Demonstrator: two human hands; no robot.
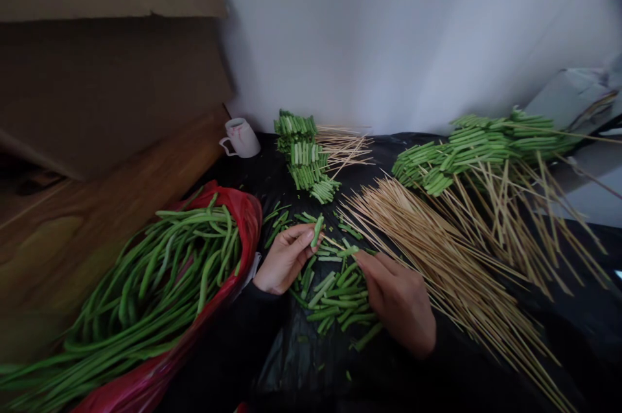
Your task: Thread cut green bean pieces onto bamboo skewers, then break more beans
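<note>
Between thumb and fingers, my left hand (287,259) pinches a short green bean piece (317,230), held upright. A thin wooden skewer (335,243) points at that piece from my right hand (401,299), whose fingers are closed round it. Another bean piece (348,251) lies across the skewer by my right fingertips. Below and between my hands is a loose pile of cut bean pieces (343,299) on black plastic sheeting (286,351). Right of my right hand lies a large heap of bare skewers (437,244).
Long whole beans (160,277) fill a red plastic bag (250,212) at the left. Skewered beans are stacked at the back middle (304,153) and back right (476,147). A white mug (244,139) stands near the wall (369,37). Cardboard (111,89) rises at the upper left.
</note>
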